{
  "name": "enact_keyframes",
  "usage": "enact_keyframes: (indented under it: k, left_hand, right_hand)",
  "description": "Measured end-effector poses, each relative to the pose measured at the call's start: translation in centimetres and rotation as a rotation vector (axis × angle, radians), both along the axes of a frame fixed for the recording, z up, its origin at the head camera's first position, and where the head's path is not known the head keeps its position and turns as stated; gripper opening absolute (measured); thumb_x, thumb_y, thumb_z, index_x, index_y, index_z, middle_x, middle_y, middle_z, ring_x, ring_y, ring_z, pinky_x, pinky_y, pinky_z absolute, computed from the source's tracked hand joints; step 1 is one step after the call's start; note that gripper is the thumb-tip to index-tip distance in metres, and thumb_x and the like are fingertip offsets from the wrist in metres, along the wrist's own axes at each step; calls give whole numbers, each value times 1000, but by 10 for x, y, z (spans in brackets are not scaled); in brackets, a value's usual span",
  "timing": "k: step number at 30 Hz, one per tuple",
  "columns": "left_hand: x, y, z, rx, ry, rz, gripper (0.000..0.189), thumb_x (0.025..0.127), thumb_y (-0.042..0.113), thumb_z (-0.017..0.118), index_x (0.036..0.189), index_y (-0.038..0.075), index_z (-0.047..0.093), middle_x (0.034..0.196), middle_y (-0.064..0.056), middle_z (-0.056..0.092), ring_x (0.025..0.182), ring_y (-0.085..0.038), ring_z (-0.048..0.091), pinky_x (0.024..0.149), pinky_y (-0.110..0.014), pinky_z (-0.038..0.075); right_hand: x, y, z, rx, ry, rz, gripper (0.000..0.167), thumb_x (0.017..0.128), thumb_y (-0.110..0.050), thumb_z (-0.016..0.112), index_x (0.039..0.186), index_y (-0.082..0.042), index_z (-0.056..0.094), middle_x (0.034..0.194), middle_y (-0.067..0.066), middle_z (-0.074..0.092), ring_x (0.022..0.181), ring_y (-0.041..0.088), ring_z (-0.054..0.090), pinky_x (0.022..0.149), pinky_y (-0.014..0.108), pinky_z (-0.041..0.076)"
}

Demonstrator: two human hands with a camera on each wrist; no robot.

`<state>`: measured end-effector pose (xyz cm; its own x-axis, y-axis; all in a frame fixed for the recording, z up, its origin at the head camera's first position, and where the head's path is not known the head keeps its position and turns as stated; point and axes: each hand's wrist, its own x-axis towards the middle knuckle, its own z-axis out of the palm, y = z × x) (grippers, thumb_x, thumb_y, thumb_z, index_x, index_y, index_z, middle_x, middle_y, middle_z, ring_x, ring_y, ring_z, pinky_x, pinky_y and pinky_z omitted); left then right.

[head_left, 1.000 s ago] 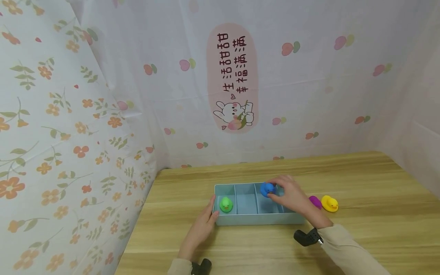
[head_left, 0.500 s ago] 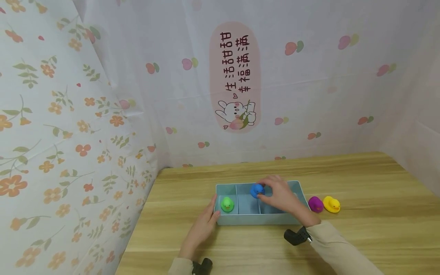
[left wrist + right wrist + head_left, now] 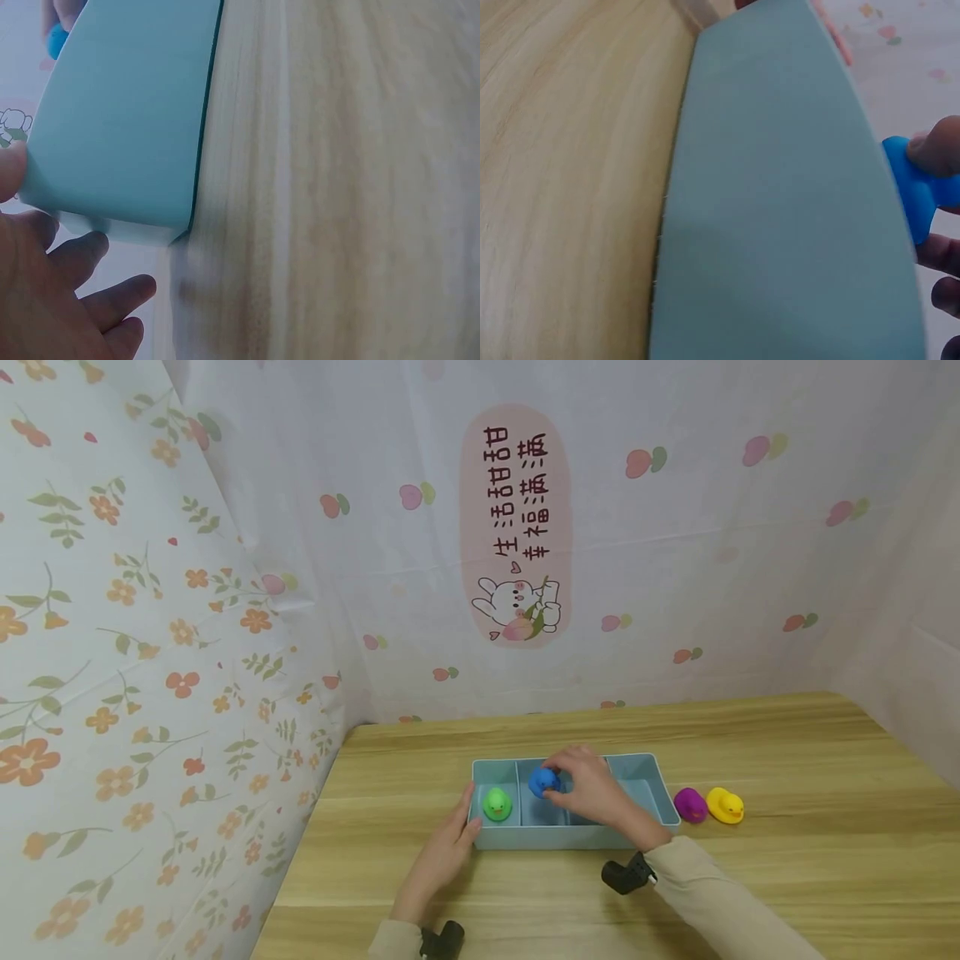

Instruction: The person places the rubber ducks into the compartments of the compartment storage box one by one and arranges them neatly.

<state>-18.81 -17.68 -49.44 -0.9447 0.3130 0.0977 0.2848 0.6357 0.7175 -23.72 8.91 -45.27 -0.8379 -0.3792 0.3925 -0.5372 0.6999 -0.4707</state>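
A light blue divided box (image 3: 577, 837) stands on the table, with a green rubber duck (image 3: 497, 806) in its leftmost compartment. My left hand (image 3: 442, 852) holds the box's near left corner, thumb at the rim and fingers along the end wall. In the left wrist view, the other fingers (image 3: 120, 300) spread loosely below that end. My right hand (image 3: 592, 787) pinches a blue rubber duck (image 3: 543, 782) between thumb and fingers, over the second compartment from the left. The right wrist view shows the blue duck (image 3: 911, 184) just beyond the box's rim, under the thumb.
To the right of the box, a purple rubber duck (image 3: 691, 806) and a yellow rubber duck (image 3: 725, 807) sit side by side on the wooden table (image 3: 825, 860). Patterned cloth (image 3: 675, 568) hangs behind the table and along its left side.
My right hand has carried the blue duck leftward, from over the third compartment to over the second. The purple duck has come into fuller view. The left hand stays at the box's corner.
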Motion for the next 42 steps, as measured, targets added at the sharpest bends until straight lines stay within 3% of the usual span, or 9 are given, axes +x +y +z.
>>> enact_keyframes:
  k: [8,18,30,42]
  left_hand:
    - [-1,-1,-1,-3,0,2,57,104,31,36,154,13,15,156,-17,24,141,-38,28,113,-56,26]
    - [-1,0,0,-4,-2,9,57,104,33,37,154,14,16,156,-16,25,141,-39,29,113,-57,26]
    - [-3,0,-3,9,6,6,57,104,31,37,154,13,18,155,-16,26,140,-40,30,112,-58,26]
    - [-1,2,0,24,-31,31,57,103,31,39,154,16,17,156,-13,26,140,-38,30,113,-56,26]
  right_hand:
    - [-2,-7,-11,132,25,-29,31,72,-24,82,100,-16,70,96,0,67,89,20,53,72,41,42]
    - [0,-18,-6,296,28,-91,30,68,-28,85,93,-20,71,96,1,71,83,21,54,64,36,42]
    - [-4,-25,-8,374,-30,-92,26,69,-23,83,92,-15,73,91,3,73,80,22,52,63,38,43]
    - [-4,-28,-10,419,-47,-106,28,68,-24,86,90,-15,71,88,3,73,82,22,52,65,37,39]
